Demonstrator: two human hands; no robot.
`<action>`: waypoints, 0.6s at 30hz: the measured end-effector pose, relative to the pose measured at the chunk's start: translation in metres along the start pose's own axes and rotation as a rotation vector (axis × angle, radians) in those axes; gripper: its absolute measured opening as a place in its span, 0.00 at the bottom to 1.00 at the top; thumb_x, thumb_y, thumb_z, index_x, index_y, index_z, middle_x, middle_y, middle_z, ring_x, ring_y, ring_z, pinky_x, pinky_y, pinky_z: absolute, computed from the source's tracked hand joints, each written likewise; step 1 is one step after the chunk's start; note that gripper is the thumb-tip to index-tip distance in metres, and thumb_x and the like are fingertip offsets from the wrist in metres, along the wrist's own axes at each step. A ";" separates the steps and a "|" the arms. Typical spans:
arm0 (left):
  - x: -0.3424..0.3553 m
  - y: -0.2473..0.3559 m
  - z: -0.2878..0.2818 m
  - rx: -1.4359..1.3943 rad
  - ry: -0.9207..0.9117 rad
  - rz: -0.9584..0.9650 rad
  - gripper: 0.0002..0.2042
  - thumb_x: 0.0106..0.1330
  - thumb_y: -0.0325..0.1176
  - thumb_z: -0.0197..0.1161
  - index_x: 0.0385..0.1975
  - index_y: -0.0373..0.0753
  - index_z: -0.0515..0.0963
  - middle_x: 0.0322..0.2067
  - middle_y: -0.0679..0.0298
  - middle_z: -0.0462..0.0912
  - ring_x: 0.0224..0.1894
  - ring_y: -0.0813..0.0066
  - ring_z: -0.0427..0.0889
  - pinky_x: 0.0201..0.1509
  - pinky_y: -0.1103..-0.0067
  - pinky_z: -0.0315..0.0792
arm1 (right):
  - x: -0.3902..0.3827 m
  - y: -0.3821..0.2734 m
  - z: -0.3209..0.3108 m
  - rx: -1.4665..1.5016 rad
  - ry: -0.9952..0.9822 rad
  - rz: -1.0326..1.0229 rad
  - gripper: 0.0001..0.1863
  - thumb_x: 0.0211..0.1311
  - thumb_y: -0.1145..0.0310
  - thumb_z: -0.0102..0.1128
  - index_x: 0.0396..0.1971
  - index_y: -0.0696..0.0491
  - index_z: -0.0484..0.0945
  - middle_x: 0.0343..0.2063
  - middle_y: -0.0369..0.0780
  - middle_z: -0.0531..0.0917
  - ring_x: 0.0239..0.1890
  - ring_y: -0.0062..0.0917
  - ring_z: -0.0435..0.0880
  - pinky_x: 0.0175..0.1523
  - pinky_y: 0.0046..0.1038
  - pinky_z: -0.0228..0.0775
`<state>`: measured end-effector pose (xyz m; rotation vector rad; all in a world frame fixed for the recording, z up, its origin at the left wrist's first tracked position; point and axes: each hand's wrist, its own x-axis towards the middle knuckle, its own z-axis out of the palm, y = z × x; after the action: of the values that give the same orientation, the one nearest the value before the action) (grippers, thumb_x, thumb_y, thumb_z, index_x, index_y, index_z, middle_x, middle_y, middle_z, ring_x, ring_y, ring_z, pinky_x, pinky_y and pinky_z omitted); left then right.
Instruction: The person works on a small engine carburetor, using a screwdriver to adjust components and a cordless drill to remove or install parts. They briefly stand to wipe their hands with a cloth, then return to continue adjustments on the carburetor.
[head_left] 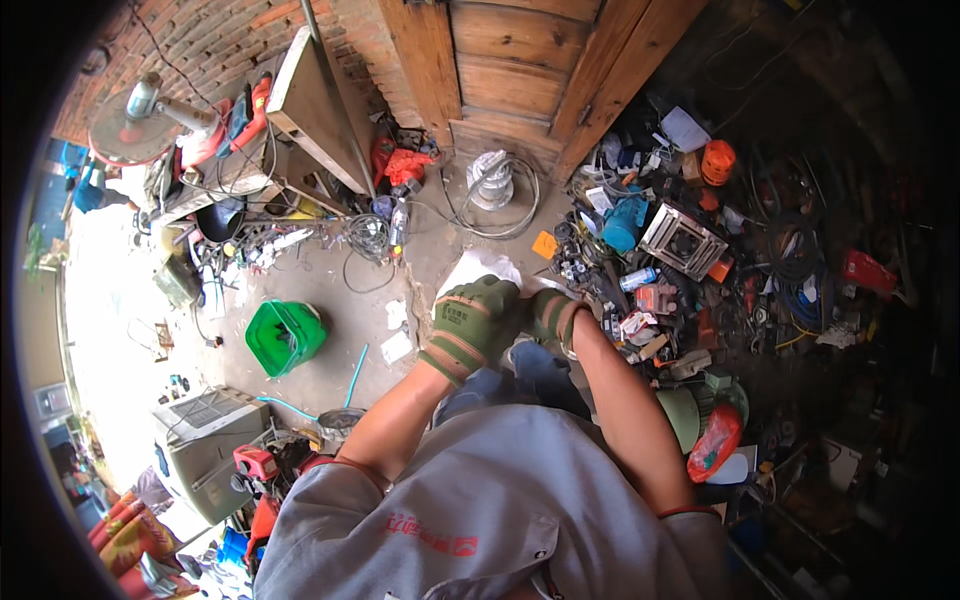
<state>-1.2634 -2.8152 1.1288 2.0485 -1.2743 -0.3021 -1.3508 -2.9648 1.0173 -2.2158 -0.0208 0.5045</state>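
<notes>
My left hand (465,320), in an olive glove with striped cuff, is closed on a crumpled white sheet or wrapper (475,265) at the centre. My right hand (556,318), gloved alike, sits just to its right with curled fingers; a pale strip shows behind it, and what its fingers hold is hidden. Both hands are close together in front of my body, above my legs. Beyond them, a white wrapped cylindrical object (490,182) stands inside loops of grey cable or hose.
A green bucket (285,338) and grey appliance (200,460) are at left. A cluttered wooden stand (300,110) stands upper left, a wooden door (510,70) ahead. Tools and parts crowd the right, around a square metal frame (683,240).
</notes>
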 end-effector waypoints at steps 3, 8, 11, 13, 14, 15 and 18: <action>-0.020 -0.006 0.005 -0.123 -0.028 -0.002 0.04 0.57 0.32 0.67 0.28 0.40 0.82 0.27 0.54 0.81 0.31 0.50 0.83 0.34 0.63 0.74 | -0.002 -0.022 -0.010 0.245 -0.286 0.199 0.21 0.69 0.55 0.56 0.56 0.48 0.81 0.53 0.41 0.86 0.53 0.29 0.81 0.62 0.29 0.69; -0.038 -0.026 0.022 -0.200 -0.047 -0.062 0.05 0.56 0.33 0.69 0.25 0.38 0.82 0.25 0.54 0.81 0.30 0.51 0.82 0.34 0.64 0.74 | 0.014 -0.023 0.045 0.083 -0.129 0.327 0.25 0.70 0.51 0.52 0.59 0.49 0.80 0.60 0.41 0.82 0.62 0.33 0.78 0.67 0.33 0.66; -0.049 -0.036 0.013 -0.285 -0.104 -0.064 0.05 0.61 0.30 0.70 0.29 0.36 0.84 0.26 0.59 0.83 0.28 0.63 0.83 0.33 0.69 0.75 | 0.014 -0.011 0.070 -0.049 0.013 0.470 0.27 0.69 0.50 0.51 0.62 0.48 0.79 0.64 0.42 0.79 0.67 0.34 0.76 0.70 0.35 0.64; -0.044 -0.049 -0.019 -0.626 -0.188 -0.090 0.07 0.61 0.29 0.71 0.37 0.35 0.85 0.31 0.61 0.87 0.34 0.69 0.85 0.39 0.72 0.77 | 0.005 -0.019 0.060 -0.239 -0.065 0.459 0.28 0.69 0.50 0.52 0.63 0.48 0.78 0.65 0.42 0.78 0.68 0.35 0.75 0.71 0.36 0.64; -0.043 -0.068 -0.027 -0.563 0.010 -0.057 0.15 0.61 0.29 0.73 0.46 0.33 0.83 0.41 0.59 0.88 0.43 0.67 0.84 0.50 0.72 0.77 | -0.002 -0.026 0.052 -0.360 -0.124 0.430 0.29 0.68 0.49 0.53 0.64 0.48 0.78 0.66 0.43 0.77 0.68 0.36 0.75 0.71 0.36 0.64; -0.040 -0.083 -0.025 -0.584 0.094 -0.163 0.18 0.66 0.34 0.69 0.53 0.33 0.80 0.47 0.58 0.86 0.48 0.68 0.84 0.56 0.72 0.76 | -0.009 -0.023 0.050 -0.369 -0.050 0.359 0.28 0.68 0.50 0.51 0.63 0.48 0.79 0.64 0.44 0.78 0.66 0.36 0.77 0.68 0.37 0.67; -0.048 -0.131 0.018 -1.294 -0.070 -0.555 0.27 0.75 0.50 0.59 0.66 0.37 0.73 0.57 0.59 0.82 0.58 0.69 0.82 0.65 0.72 0.73 | -0.027 -0.115 -0.024 -0.303 -0.063 0.447 0.27 0.67 0.50 0.50 0.58 0.49 0.81 0.57 0.46 0.83 0.58 0.37 0.84 0.62 0.40 0.72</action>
<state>-1.2051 -2.7463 1.0206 1.1551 -0.2561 -1.1079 -1.3493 -2.9132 1.1259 -2.5066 0.3969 0.8628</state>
